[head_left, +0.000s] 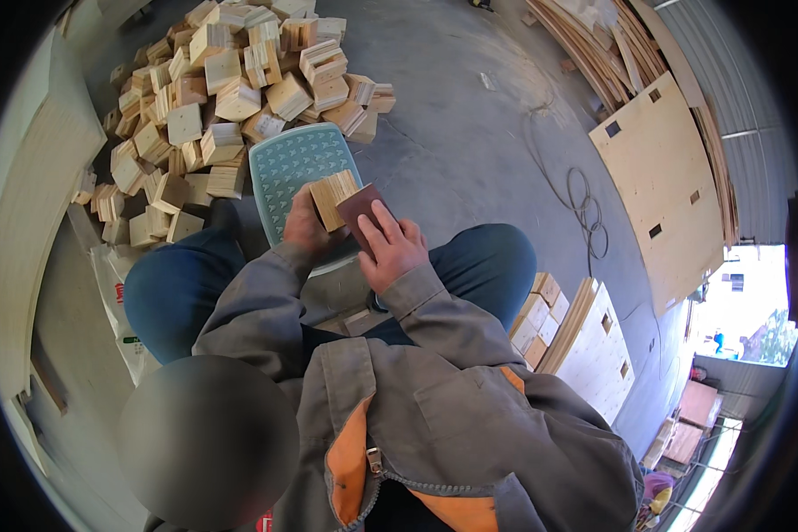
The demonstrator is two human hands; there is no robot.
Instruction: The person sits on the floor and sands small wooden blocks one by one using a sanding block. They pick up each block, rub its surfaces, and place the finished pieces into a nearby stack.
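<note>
My left hand (303, 223) is closed around the left side of a plywood block (332, 197), its layered edges showing. My right hand (394, 250) presses a flat piece of dark red-brown sandpaper (360, 206) against the block's right face, fingers laid over it. Whether the sandpaper is wrapped around something stiff, I cannot tell. Both hands are just over the near edge of a pale blue-green plastic stool (297, 146) with a patterned top, between my knees.
A large heap of plywood blocks (230, 89) lies on the floor beyond and left of the stool. Stacked blocks (541, 315) and panels (598, 346) stand right of my knee. A cable (585, 208) coils on the floor; plywood sheets (656, 177) lean at the far right. A white sack (115, 284) lies left.
</note>
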